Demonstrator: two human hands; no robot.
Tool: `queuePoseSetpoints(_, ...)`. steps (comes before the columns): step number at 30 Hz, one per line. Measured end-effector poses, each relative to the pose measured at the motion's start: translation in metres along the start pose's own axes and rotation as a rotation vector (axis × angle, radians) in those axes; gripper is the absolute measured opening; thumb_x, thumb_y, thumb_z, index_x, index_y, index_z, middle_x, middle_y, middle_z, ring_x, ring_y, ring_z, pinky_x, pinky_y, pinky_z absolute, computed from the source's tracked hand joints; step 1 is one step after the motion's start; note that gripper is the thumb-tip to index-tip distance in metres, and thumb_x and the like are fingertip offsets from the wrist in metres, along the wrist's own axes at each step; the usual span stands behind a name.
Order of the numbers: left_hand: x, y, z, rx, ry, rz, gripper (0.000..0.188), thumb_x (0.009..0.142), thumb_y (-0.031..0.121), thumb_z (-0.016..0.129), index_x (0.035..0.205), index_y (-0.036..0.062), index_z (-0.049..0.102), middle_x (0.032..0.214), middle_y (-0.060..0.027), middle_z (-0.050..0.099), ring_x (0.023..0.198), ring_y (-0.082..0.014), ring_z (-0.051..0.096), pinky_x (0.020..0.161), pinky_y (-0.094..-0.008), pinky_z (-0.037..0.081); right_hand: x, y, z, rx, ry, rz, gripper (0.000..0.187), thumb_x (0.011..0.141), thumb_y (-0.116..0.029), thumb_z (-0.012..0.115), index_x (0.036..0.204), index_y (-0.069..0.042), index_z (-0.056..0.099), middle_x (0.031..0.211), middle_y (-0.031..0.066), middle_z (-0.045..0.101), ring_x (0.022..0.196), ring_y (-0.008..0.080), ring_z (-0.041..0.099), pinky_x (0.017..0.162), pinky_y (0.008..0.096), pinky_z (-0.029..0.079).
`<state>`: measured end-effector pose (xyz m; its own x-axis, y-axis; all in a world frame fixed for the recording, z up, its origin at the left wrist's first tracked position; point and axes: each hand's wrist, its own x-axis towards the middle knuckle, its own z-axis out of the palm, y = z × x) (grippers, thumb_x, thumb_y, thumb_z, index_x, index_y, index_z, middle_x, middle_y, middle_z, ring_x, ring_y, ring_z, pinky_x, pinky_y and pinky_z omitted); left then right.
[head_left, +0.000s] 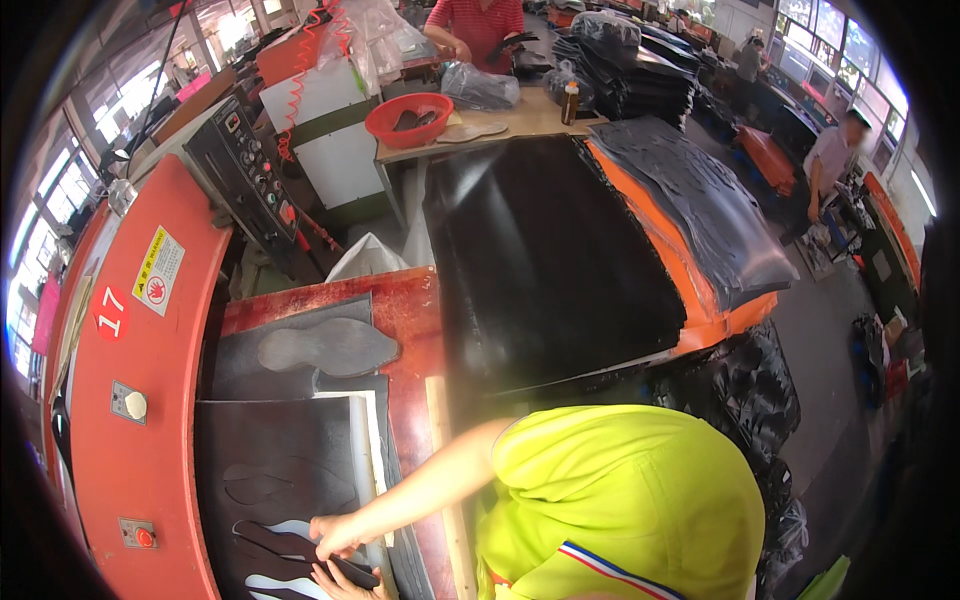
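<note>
here, left hand holds dark piece; right hand bunched, grip unclear; yellow-white hazard label

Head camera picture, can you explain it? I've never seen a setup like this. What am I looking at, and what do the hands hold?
There's no robot here: these are a person's bare hands, seen from above by a wide fisheye camera on that person's head. Its lens bends straight edges. On the left stands a red machine. Beside it, over a reddish board, lies a dark sheet marked with sole-shaped outlines. A grey sole-shaped piece lies farther up. Near the lower edge, the left hand holds a dark piece. The right hand is right next to it; I can't tell whether it grips anything.
</note>
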<state>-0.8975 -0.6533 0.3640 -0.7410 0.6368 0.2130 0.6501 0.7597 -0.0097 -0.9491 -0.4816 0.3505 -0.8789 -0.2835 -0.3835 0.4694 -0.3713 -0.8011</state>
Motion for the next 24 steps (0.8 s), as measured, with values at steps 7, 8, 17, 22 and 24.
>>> queuePoseSetpoints(7, 0.004, 0.009, -0.004, -0.119, 0.186, 0.024, 0.073, 0.075, 0.037, 0.077, 0.135, 0.0052, 0.049, 0.136, -0.0245, 0.047, 0.127, -0.0454, 0.042, 0.108, -0.0576, 0.031, 0.008, -0.002, -0.004, -0.112, -0.119, 0.092, 0.063, 0.072, -0.016, 0.073, 0.124, -0.007, 0.037, 0.079, 0.0106, 0.058, 0.058, 0.0165, 0.055, 0.048, 0.0289, 0.040)
queuePoseSetpoints(8, 0.005, 0.010, -0.005, -0.239, 0.236, 0.035, 0.075, 0.071, 0.030, 0.079, 0.134, 0.0048, 0.049, 0.135, -0.0256, 0.048, 0.127, -0.0450, 0.042, 0.108, -0.0561, 0.031, 0.010, -0.003, -0.004, -0.036, -0.156, 0.130, 0.064, 0.073, -0.019, 0.072, 0.125, -0.008, 0.036, 0.082, 0.0136, 0.059, 0.063, 0.0192, 0.059, 0.054, 0.0305, 0.045)
queuePoseSetpoints(17, 0.003, -0.019, 0.041, -0.916, 0.366, -0.052, 0.065, 0.098, 0.046, 0.049, 0.143, 0.0005, 0.038, 0.147, -0.0186, 0.037, 0.136, -0.0338, 0.036, 0.110, -0.0475, 0.031, 0.004, -0.005, -0.014, 0.311, -0.480, 0.164, 0.017, 0.077, -0.017, 0.073, 0.071, -0.009, 0.060, 0.061, 0.0070, 0.053, 0.050, 0.0165, 0.052, 0.046, 0.0322, 0.042)
queuePoseSetpoints(22, -0.017, -0.027, 0.061, -0.963, 0.516, -0.374, 0.055, 0.100, 0.037, 0.046, 0.141, -0.0006, 0.041, 0.143, -0.0153, 0.043, 0.133, -0.0274, 0.041, 0.111, -0.0421, 0.032, -0.008, 0.002, -0.028, 0.288, -0.425, 0.172, 0.044, 0.084, -0.014, 0.070, 0.124, -0.011, 0.051, 0.100, 0.0077, 0.066, 0.083, 0.0233, 0.066, 0.075, 0.0389, 0.058)
queuePoseSetpoints(24, -0.020, -0.023, 0.058, -1.185, 0.800, -0.530, 0.045, 0.104, 0.025, 0.040, 0.141, 0.0003, 0.039, 0.145, -0.0124, 0.039, 0.133, -0.0252, 0.041, 0.111, -0.0412, 0.033, -0.010, -0.003, -0.030, 0.251, -0.308, 0.230, 0.027, 0.083, -0.015, 0.073, 0.106, -0.007, 0.061, 0.102, 0.0074, 0.062, 0.084, 0.0216, 0.064, 0.075, 0.0360, 0.055)
